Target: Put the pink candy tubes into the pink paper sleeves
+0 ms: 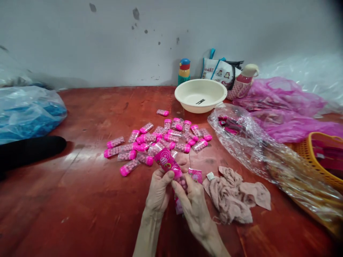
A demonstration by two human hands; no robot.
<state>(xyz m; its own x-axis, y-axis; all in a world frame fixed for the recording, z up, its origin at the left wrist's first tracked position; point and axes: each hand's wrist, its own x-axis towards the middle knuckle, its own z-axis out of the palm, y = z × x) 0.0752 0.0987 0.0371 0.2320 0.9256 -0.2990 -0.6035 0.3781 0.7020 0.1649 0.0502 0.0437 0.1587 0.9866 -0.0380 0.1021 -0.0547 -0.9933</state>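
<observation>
Both my hands meet at the front middle of the red tabletop [88, 192]. My left hand [160, 189] is closed, its thumb pinching a pink printed plastic sleeve [168, 161] with a swirl pattern. In my right hand [195, 201], also closed, is a small clear tube of pink candy balls [182, 181] at the sleeve's lower end. How far the tube sits inside the sleeve, I cannot tell. Another pink printed sleeve [195, 175] lies just behind my right hand, and more pink wrapping [178, 205] shows between my wrists. Ahead lie several pink-capped candy tubes [147, 138] in a loose pile.
A crumpled beige cloth [233, 196] lies at right. Beyond are a clear plastic bag [241, 142], a yellow basket [308, 150] and pink plastic bags [284, 96]. A cream basin [200, 92] and bottle [184, 71] stand behind. At left are a blue-filled bag [29, 110] and black object [32, 150].
</observation>
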